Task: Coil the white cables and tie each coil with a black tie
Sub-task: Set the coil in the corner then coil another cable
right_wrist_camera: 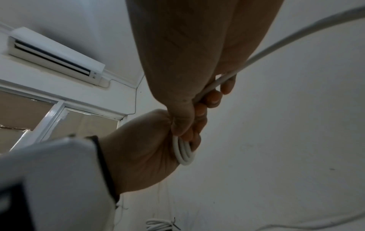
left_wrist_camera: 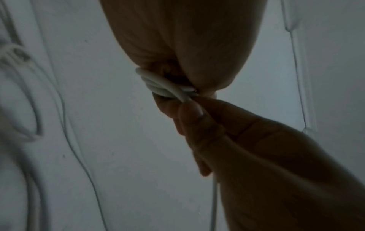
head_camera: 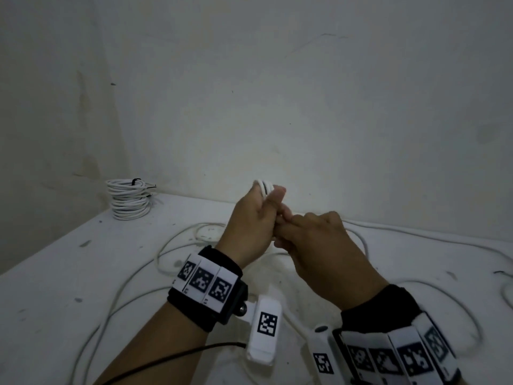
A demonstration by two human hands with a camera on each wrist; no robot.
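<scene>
We held both hands up over the table (head_camera: 69,273), touching each other at centre. Our left hand (head_camera: 251,223) was curled round a few small loops of white cable (head_camera: 263,186), thumb pressed on top; the loops poked out above the fist and also showed in the left wrist view (left_wrist_camera: 158,84) and the right wrist view (right_wrist_camera: 184,154). Our right hand (head_camera: 322,245) pinched the same cable just beside the left fist, with the fingers (right_wrist_camera: 212,100) curled round a strand that ran off up and right in the right wrist view. The slack (head_camera: 177,243) lay in loose curves over the table, under and around both wrists, and trailed off right. A stack of coils (head_camera: 129,200) sat at the far left of the table beside the wall (head_camera: 305,93), well apart from the hands, with a black tie (head_camera: 136,181) on its top coil. An air conditioner (right_wrist_camera: 53,54) hung high on the wall in the right wrist view.
</scene>
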